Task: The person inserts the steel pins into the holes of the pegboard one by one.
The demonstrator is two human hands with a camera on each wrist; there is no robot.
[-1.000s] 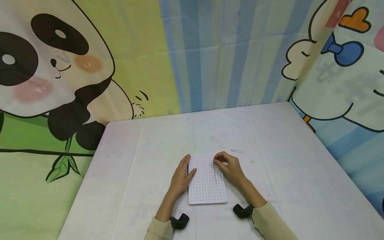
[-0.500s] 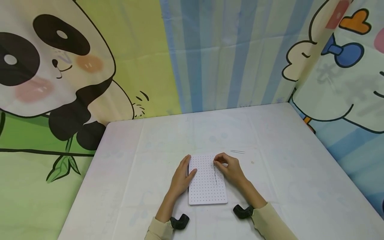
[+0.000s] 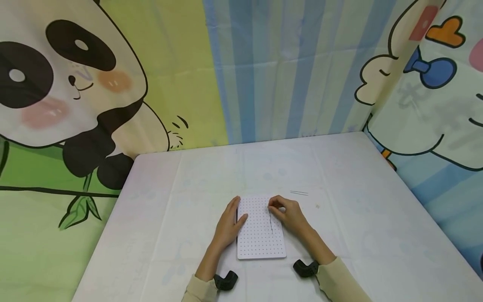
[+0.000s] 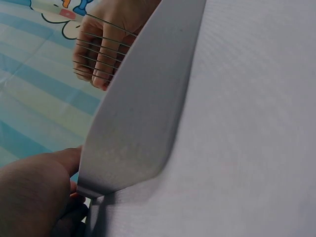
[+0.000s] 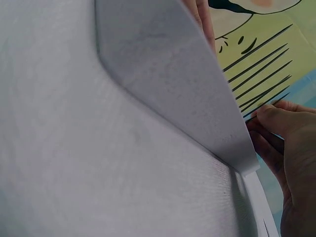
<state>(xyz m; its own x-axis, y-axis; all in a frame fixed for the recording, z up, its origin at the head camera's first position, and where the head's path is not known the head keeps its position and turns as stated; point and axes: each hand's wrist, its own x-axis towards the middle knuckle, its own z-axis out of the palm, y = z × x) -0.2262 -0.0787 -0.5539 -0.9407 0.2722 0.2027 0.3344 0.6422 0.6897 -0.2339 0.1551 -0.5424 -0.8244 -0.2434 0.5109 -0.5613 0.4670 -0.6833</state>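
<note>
A white board [image 3: 260, 235] dotted with small holes lies flat on the table. A short row of thin metal pins [image 3: 270, 222] stands in it near its right side. My left hand [image 3: 228, 224] lies along the board's left edge, fingers straight and thumb on top. My right hand [image 3: 288, 214] is at the board's upper right, its fingertips pinching the top pin of the row. In the left wrist view the pins [image 4: 94, 54] stand in front of the right hand's fingers [image 4: 106, 44]. The right wrist view shows the board [image 5: 168, 74] edge-on and the pins [image 5: 261, 64] above my fingers [image 5: 291, 143].
Two loose pins [image 3: 299, 193] lie on the white tablecloth [image 3: 170, 201] just beyond my right hand. Cartoon-printed curtains [image 3: 264, 75] close in the table at the back and on both sides. Black wrist camera mounts [image 3: 226, 280] sit near the front edge.
Both hands stay where they were at the board; only the head view has shifted slightly.
</note>
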